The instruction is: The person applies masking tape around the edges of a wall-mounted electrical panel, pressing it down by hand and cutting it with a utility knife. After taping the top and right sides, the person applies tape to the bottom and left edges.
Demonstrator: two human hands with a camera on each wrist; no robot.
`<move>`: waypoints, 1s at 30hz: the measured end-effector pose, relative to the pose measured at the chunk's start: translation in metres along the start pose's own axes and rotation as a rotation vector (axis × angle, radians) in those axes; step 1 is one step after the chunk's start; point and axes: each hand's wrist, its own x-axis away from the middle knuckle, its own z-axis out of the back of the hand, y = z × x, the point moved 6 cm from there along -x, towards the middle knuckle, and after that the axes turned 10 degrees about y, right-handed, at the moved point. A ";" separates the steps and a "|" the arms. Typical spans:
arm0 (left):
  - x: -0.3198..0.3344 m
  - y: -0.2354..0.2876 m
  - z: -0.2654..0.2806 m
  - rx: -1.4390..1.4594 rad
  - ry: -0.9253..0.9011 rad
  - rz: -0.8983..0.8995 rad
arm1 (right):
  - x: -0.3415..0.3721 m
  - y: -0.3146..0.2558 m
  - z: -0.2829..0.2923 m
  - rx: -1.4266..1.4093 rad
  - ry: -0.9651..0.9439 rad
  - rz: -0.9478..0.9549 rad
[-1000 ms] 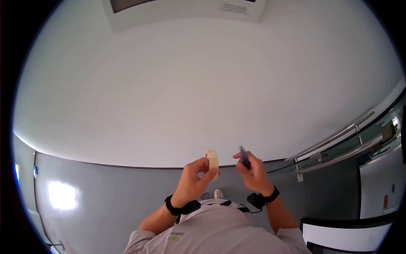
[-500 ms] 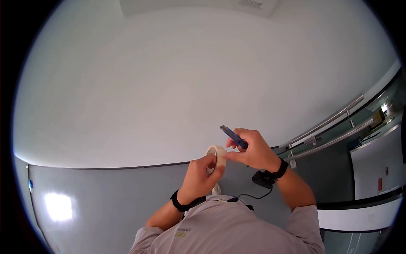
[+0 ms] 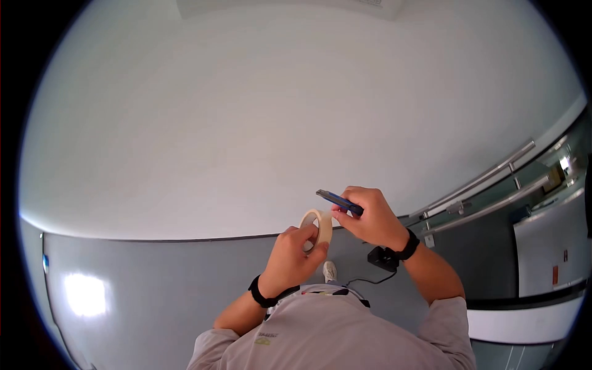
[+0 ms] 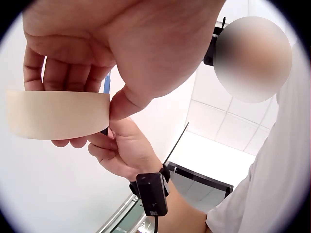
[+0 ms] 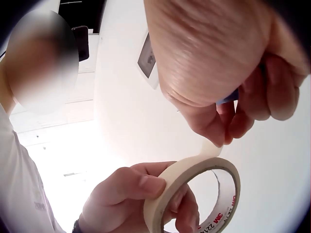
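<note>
A cream roll of masking tape is in the left hand, fingers inside its ring and thumb on the outer face. Close beside it, the right hand holds a blue utility knife pointing up and left. In the right wrist view, the thumb and a fingertip of the right hand pinch a short lifted end of tape above the roll. The left wrist view shows the roll edge-on; most of the knife is hidden there.
A large pale wall or panel fills the view ahead, above grey floor. Metal rails stand at the right. A shoe shows below the hands, and a cable hangs from the right wrist camera.
The right hand has come left to the tape roll, and its knife has swung from upright to slanting left. The left hand still holds the roll, now turned to show its ring.
</note>
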 end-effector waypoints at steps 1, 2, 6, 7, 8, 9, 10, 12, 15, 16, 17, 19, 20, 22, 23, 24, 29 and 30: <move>0.002 0.004 0.001 -0.017 0.023 0.000 | -0.002 -0.001 0.001 -0.014 -0.012 0.021; 0.004 0.006 -0.001 -0.036 0.047 0.023 | -0.004 -0.002 0.001 -0.040 -0.031 0.059; 0.004 0.025 -0.004 -0.095 0.112 0.021 | -0.018 -0.012 0.013 -0.068 -0.115 0.161; 0.003 0.030 -0.004 -0.105 0.120 0.011 | -0.020 -0.012 0.016 -0.072 -0.111 0.175; 0.001 0.035 -0.006 -0.126 0.106 0.011 | -0.021 -0.013 0.020 -0.090 -0.114 0.194; -0.002 0.039 -0.009 -0.144 0.091 0.007 | -0.024 -0.013 0.023 -0.103 -0.116 0.213; -0.002 0.040 -0.012 -0.146 0.102 -0.014 | -0.025 -0.015 0.027 -0.142 -0.109 0.223; -0.006 0.045 -0.015 -0.124 0.188 -0.129 | -0.030 -0.022 0.040 -0.109 -0.084 0.305; 0.021 0.061 -0.001 -0.112 0.146 -0.205 | -0.022 -0.076 0.043 -0.046 -0.107 0.453; 0.024 0.062 -0.003 -0.166 0.148 -0.220 | -0.022 -0.088 0.049 -0.041 -0.125 0.473; 0.023 0.070 -0.002 -0.175 0.163 -0.253 | -0.022 -0.099 0.056 -0.031 -0.112 0.506; 0.024 0.089 0.006 -0.308 0.269 -0.410 | -0.025 -0.117 0.063 0.017 -0.121 0.588; 0.011 0.082 -0.002 -0.310 0.268 -0.402 | -0.036 -0.104 0.069 0.011 -0.125 0.584; -0.005 0.091 0.000 -0.320 0.351 -0.427 | -0.051 -0.109 0.090 0.019 -0.067 0.532; -0.014 0.093 -0.004 -0.344 0.394 -0.453 | -0.057 -0.108 0.097 0.010 -0.049 0.523; -0.018 0.100 -0.007 -0.346 0.402 -0.458 | -0.056 -0.112 0.101 0.012 -0.051 0.532; -0.056 0.118 -0.023 -0.232 0.424 -0.277 | -0.053 -0.115 0.139 0.092 0.143 0.554; -0.065 0.113 -0.031 -0.174 0.392 -0.211 | -0.052 -0.111 0.149 0.114 0.164 0.537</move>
